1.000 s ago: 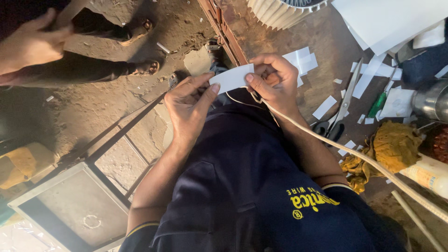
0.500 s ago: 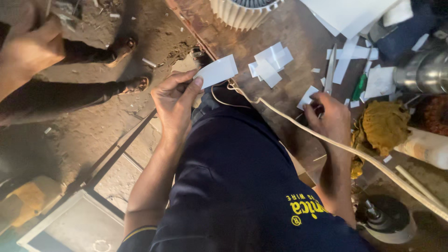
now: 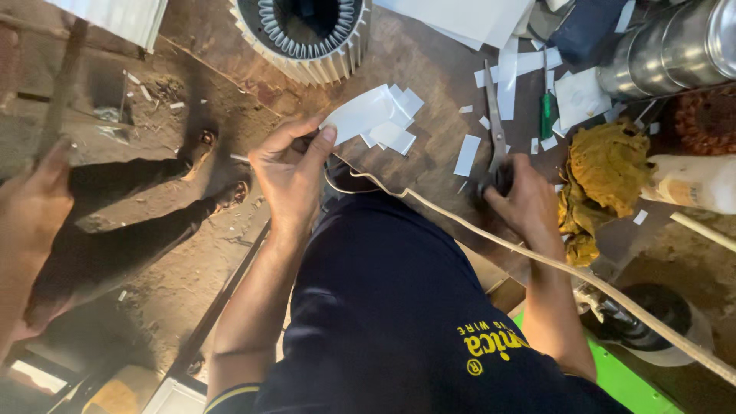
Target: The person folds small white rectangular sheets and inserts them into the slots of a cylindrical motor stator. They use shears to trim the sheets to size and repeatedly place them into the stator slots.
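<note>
My left hand [image 3: 290,170] pinches a white strip of insulation paper [image 3: 359,115] over the near edge of a brown workbench [image 3: 429,77]. My right hand [image 3: 523,201] rests on the bench and grips the dark handles of a pair of scissors [image 3: 494,123], whose blades point away from me. Several cut white paper pieces [image 3: 395,132] lie just beyond the held strip. A pale cord [image 3: 491,238] runs from near my left hand across my lap to the lower right.
A finned motor stator [image 3: 303,34] stands at the bench's far edge. White sheets [image 3: 468,19], a green-handled tool [image 3: 547,115], a yellow rag [image 3: 606,172], a metal cylinder [image 3: 667,54] and a white bottle [image 3: 694,184] crowd the right. Another person's hand [image 3: 31,207] and legs [image 3: 130,215] are at left.
My right hand left the paper strip, moved right across the bench and closed on the scissors' handles. My left hand kept the strip, and the view shifted up toward the bench.
</note>
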